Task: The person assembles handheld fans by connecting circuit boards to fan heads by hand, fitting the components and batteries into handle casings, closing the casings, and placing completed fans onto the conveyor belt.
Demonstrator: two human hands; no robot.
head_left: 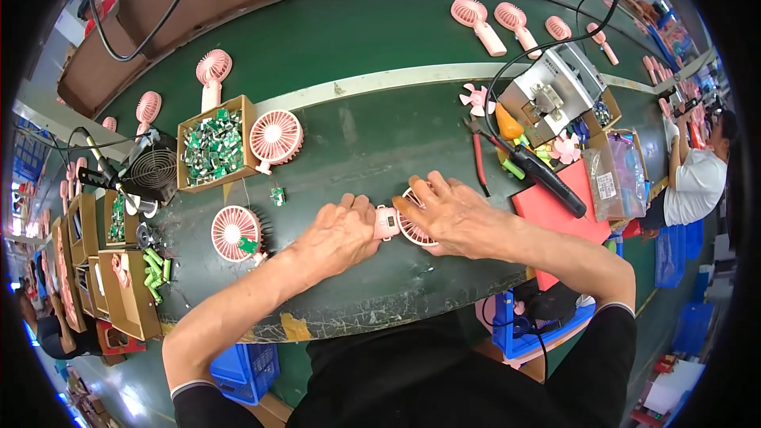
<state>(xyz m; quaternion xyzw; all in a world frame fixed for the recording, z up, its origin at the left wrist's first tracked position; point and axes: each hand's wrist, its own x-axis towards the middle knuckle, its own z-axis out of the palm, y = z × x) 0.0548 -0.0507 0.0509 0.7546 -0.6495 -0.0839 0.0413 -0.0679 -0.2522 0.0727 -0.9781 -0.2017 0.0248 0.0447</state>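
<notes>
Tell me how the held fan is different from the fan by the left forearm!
Left hand and right hand grip the held fan; the other fan lies on the bench. The held fan shows a dark window; the other fan has a green board. Both are pink, with round cages.

Fan (388, 223) mid-dial is done in pale pink (radial stripes, kinda neat), worktop (357, 150) is coloured dark green, lime's worn by cylinders (155, 262) at 8 o'clock, red by the pad (547, 220) at 3.
</notes>
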